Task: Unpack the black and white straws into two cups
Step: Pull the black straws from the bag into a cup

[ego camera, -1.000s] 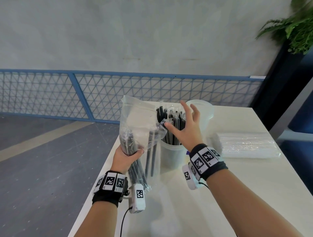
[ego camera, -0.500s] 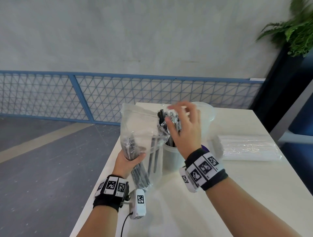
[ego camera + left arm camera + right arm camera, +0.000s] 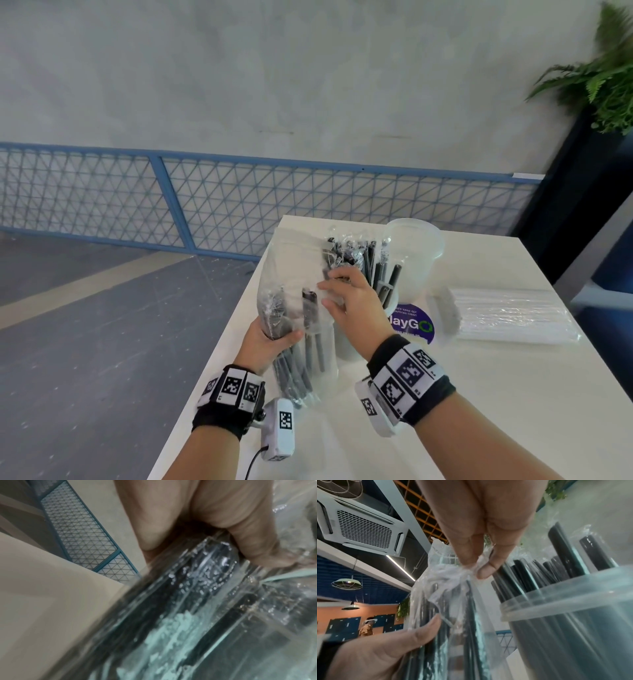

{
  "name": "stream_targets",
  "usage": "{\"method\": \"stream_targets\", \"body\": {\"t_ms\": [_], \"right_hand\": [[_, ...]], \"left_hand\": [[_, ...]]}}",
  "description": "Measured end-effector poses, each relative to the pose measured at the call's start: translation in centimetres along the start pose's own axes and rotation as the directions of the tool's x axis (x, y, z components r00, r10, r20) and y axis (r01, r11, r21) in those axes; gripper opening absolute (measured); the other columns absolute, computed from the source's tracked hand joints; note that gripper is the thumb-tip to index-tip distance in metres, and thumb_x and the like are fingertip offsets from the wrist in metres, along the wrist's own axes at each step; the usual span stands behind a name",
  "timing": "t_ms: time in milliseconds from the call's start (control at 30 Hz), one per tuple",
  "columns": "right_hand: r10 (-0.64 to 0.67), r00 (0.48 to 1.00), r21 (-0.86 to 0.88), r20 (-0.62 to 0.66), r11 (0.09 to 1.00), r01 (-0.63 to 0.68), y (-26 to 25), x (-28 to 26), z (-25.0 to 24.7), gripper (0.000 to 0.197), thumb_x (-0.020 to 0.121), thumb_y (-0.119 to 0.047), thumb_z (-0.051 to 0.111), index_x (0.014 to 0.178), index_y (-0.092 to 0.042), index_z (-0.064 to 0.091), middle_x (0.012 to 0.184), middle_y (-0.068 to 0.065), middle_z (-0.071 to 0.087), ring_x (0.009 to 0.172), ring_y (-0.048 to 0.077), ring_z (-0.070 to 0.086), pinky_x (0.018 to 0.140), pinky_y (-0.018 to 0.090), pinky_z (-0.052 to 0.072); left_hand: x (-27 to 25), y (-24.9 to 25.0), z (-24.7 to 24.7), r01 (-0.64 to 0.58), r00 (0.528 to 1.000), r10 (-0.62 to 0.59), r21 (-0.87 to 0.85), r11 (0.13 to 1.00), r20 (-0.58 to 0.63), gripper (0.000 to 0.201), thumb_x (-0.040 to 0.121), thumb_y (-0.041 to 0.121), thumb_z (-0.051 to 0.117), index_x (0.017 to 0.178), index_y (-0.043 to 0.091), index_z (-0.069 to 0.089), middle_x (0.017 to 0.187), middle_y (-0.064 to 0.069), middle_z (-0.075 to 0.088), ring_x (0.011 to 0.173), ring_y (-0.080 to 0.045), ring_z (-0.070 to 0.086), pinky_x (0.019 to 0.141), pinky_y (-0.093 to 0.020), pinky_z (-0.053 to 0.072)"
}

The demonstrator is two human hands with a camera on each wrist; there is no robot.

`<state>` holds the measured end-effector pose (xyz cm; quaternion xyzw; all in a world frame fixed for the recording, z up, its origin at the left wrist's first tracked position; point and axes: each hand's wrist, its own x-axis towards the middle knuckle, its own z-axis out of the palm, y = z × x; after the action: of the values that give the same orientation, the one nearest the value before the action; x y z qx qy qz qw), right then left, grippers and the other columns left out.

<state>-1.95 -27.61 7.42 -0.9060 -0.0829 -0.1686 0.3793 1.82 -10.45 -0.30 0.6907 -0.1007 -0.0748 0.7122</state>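
A clear plastic bag (image 3: pixel 291 270) with several black straws (image 3: pixel 310 308) stands upright at the table's left edge. My left hand (image 3: pixel 274 337) grips its lower half around the straws, seen close in the left wrist view (image 3: pixel 223 513). My right hand (image 3: pixel 330 293) pinches a bunch of the bag's film (image 3: pixel 453 577) between thumb and fingers (image 3: pixel 488 569). Just right of the bag stands a clear cup (image 3: pixel 346 342) full of wrapped black straws (image 3: pixel 370 257). Behind it is an empty clear cup (image 3: pixel 416 253). A sealed pack of white straws (image 3: pixel 507 315) lies flat on the right.
The white table (image 3: pixel 479 411) has its left edge just beside the bag, with grey floor below. A blue mesh fence (image 3: pixel 239 195) runs behind the table. A potted fern (image 3: pixel 603 82) on a dark stand sits at the far right.
My right hand came down from the straw tops in the cup to the bag and pinched its film. The left hand kept its grip on the bag.
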Motion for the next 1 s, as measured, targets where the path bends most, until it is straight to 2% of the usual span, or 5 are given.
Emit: {"method": "stream_targets", "body": {"t_ms": [167, 367, 533, 833, 1000], "right_hand": [[-0.021, 0.999, -0.123, -0.036, 0.992, 0.016, 0.2, 0.0, 0.7, 0.033, 0.076, -0.009, 0.072, 0.108, -0.010, 0.066, 0.143, 0.004, 0.029, 0.106, 0.011, 0.044, 0.101, 0.021, 0.042], [-0.196, 0.963, -0.534, -0.185, 0.843, 0.068, -2.0, -0.1, 0.7, 0.039, 0.049, -0.040, 0.086, 0.083, -0.026, 0.073, 0.130, 0.004, 0.032, 0.114, 0.025, 0.032, 0.088, 0.043, 0.048], [-0.252, 0.961, -0.558, -0.111, 0.816, 0.150, -2.7, -0.3, 2.5, 0.020, 0.060, -0.036, 0.081, 0.057, -0.027, 0.063, 0.148, 0.003, 0.020, 0.131, 0.029, 0.021, 0.105, 0.048, 0.022], [-0.396, 0.918, -0.257, -0.024, 0.890, 0.377, -1.5, -0.1, 4.6, 0.024, 0.075, -0.009, 0.067, 0.098, -0.013, 0.064, 0.112, 0.004, 0.037, 0.077, 0.017, 0.050, 0.058, 0.029, 0.055], [-0.074, 0.985, 0.099, 0.156, 0.993, 0.058, -1.9, 0.5, 5.2, 0.059, 0.081, -0.024, 0.066, 0.134, -0.015, 0.040, 0.127, 0.006, 0.048, 0.106, 0.016, 0.055, 0.092, 0.029, 0.051]], "left_hand": [[0.3, -0.1, -0.6, 0.027, 0.997, -0.022, -0.061, 0.998, 0.080, 0.032, 0.060, 0.006, 0.083, 0.089, 0.013, 0.071, 0.086, -0.002, 0.075, 0.085, -0.016, 0.069, 0.075, -0.024, 0.055], [0.6, 0.3, -0.7, 0.070, 0.996, -0.066, -0.072, 0.995, 0.057, 0.032, 0.060, -0.013, 0.074, 0.068, 0.019, 0.074, 0.066, 0.003, 0.073, 0.064, -0.006, 0.067, 0.058, -0.018, 0.054], [0.8, 0.7, -1.1, 0.067, 0.997, -0.066, -0.021, 0.998, 0.049, 0.046, 0.069, -0.017, 0.065, 0.063, 0.027, 0.075, 0.062, 0.006, 0.072, 0.062, -0.004, 0.067, 0.060, -0.019, 0.055], [0.7, 0.1, -2.5, 0.095, 0.995, -0.095, -0.009, 0.995, -0.029, 0.027, 0.069, -0.016, 0.066, 0.075, 0.011, 0.068, 0.064, 0.000, 0.071, 0.063, -0.013, 0.066, 0.059, -0.024, 0.056], [0.3, 1.1, -2.0, 0.075, 0.997, -0.075, 0.017, 0.997, -0.009, 0.034, 0.067, -0.024, 0.062, 0.072, 0.010, 0.062, 0.054, 0.007, 0.069, 0.055, -0.003, 0.064, 0.051, -0.015, 0.051]]}}
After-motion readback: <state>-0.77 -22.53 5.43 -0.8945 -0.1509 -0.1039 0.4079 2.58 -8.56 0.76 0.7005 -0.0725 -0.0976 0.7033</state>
